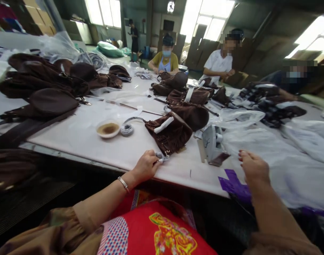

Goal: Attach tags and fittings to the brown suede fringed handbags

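A brown fringed bag [169, 132] lies on the white table [124, 156] in front of me, with a white strip across it. My left hand [147, 164] is at the table's front edge, its fingers closed on a small grey-white wrapped piece [162, 158] by the bag's metal clasp. To the right, my right hand [253, 166] is raised over the table edge with its fingers pinched together; what they hold, if anything, is too small to tell. Between my hands stands a grey tape dispenser [213, 145], nearer to my right hand.
A bowl of brown contents [108, 129] and a grey roll [127, 129] sit left of the bag. Brown bags [42, 78] are heaped at the left. Clear plastic [260, 148] and purple tape [235, 184] lie at the right. Several people are across the table.
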`<action>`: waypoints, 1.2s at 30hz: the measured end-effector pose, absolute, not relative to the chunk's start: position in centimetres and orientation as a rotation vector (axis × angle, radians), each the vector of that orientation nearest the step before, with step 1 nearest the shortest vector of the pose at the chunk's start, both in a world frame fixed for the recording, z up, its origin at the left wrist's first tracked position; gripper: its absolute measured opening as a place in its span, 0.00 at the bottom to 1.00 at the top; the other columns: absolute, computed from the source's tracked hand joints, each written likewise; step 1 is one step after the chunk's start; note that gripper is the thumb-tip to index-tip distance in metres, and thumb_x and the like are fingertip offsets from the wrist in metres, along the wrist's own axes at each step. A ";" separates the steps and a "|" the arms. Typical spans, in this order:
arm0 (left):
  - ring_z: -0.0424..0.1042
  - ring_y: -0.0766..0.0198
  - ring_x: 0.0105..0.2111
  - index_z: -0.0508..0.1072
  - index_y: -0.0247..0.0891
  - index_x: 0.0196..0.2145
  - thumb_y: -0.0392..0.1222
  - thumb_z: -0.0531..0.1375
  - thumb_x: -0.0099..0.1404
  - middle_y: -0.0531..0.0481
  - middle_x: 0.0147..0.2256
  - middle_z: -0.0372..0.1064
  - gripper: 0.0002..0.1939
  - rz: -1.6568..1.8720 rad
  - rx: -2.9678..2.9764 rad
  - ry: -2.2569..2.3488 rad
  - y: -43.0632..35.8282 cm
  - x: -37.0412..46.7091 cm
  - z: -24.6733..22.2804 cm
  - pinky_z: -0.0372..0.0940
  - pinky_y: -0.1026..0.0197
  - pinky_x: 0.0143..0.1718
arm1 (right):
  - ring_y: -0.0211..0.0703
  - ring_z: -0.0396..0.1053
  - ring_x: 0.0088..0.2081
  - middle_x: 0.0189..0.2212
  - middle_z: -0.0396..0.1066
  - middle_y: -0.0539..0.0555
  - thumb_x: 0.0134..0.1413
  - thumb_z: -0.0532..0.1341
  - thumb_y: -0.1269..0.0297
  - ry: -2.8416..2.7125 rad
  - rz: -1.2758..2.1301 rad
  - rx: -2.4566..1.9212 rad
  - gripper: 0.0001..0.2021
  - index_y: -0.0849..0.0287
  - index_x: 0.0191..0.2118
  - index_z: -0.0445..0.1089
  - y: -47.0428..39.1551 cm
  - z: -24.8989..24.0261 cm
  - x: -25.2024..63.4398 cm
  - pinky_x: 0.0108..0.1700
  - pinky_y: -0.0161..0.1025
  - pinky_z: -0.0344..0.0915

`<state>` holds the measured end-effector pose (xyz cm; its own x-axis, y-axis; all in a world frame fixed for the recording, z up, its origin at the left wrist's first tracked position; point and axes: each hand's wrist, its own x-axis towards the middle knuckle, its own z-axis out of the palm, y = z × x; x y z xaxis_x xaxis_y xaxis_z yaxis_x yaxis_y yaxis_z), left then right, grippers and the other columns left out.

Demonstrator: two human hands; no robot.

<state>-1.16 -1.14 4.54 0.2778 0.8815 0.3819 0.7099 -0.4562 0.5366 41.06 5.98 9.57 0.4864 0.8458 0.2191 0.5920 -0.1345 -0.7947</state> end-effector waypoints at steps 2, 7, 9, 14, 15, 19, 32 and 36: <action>0.66 0.60 0.36 0.76 0.35 0.30 0.39 0.57 0.69 0.45 0.32 0.66 0.12 0.962 2.266 1.466 -1.1 -1.2 4.6 0.65 0.57 0.42 | 0.48 0.71 0.32 0.34 0.75 0.64 0.47 0.60 0.52 -1.014 0.646 -1.854 0.19 0.64 0.37 0.75 7.3 8.8 41.4 0.29 0.41 0.63; 0.66 0.60 0.36 0.75 0.36 0.28 0.39 0.57 0.69 0.46 0.32 0.66 0.12 0.969 2.255 1.472 -1.2 -1.2 4.6 0.65 0.57 0.41 | 0.44 0.69 0.28 0.27 0.75 0.54 0.40 0.60 0.49 -0.965 0.874 -1.803 0.17 0.59 0.29 0.72 9.4 7.7 39.2 0.26 0.37 0.61; 0.66 0.60 0.36 0.75 0.37 0.28 0.39 0.57 0.69 0.46 0.32 0.66 0.13 0.982 2.260 1.466 -1.2 -1.2 4.6 0.65 0.58 0.40 | 0.44 0.69 0.28 0.26 0.75 0.54 0.37 0.62 0.50 -0.958 0.883 -1.780 0.16 0.59 0.28 0.72 9.9 7.9 38.6 0.26 0.37 0.61; 0.67 0.59 0.36 0.74 0.37 0.28 0.40 0.57 0.69 0.46 0.32 0.66 0.13 1.008 2.269 1.459 -1.2 -1.2 4.6 0.66 0.57 0.40 | 0.45 0.69 0.31 0.25 0.74 0.52 0.30 0.68 0.56 -0.939 0.833 -1.696 0.14 0.59 0.26 0.72 9.3 9.0 38.2 0.28 0.37 0.63; 0.67 0.59 0.36 0.74 0.37 0.28 0.40 0.57 0.69 0.46 0.32 0.66 0.13 1.009 2.270 1.459 -1.2 -1.2 4.6 0.66 0.57 0.40 | 0.44 0.69 0.31 0.25 0.74 0.51 0.30 0.68 0.56 -0.923 0.799 -1.671 0.14 0.59 0.27 0.73 8.7 9.1 38.1 0.29 0.36 0.63; 0.66 0.59 0.36 0.75 0.36 0.28 0.39 0.57 0.69 0.45 0.32 0.66 0.13 1.001 2.270 1.467 -1.3 -1.1 4.6 0.65 0.57 0.40 | 0.38 0.65 0.25 0.24 0.73 0.51 0.32 0.70 0.54 -0.832 0.767 -1.608 0.18 0.61 0.31 0.75 5.4 8.3 37.2 0.22 0.33 0.58; 0.67 0.59 0.36 0.77 0.35 0.29 0.40 0.58 0.69 0.45 0.30 0.68 0.13 0.970 2.328 1.495 -1.6 -1.1 4.3 0.65 0.56 0.44 | 0.50 0.65 0.26 0.19 0.70 0.54 0.37 0.63 0.59 -1.473 0.399 -2.103 0.07 0.54 0.19 0.74 5.0 7.7 39.1 0.28 0.43 0.54; 0.67 0.59 0.36 0.77 0.34 0.28 0.39 0.60 0.67 0.44 0.31 0.68 0.11 0.915 2.381 1.533 -1.5 -1.1 4.0 0.65 0.56 0.45 | 0.54 0.70 0.32 0.27 0.76 0.56 0.44 0.62 0.51 -1.585 0.534 -1.973 0.13 0.54 0.29 0.78 2.8 7.1 35.3 0.34 0.46 0.61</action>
<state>-1.14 -1.51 3.97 0.2852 0.8694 0.4035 0.7678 -0.4592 0.4467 35.33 2.76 7.07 0.2264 0.9735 0.0316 0.7557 -0.1551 -0.6363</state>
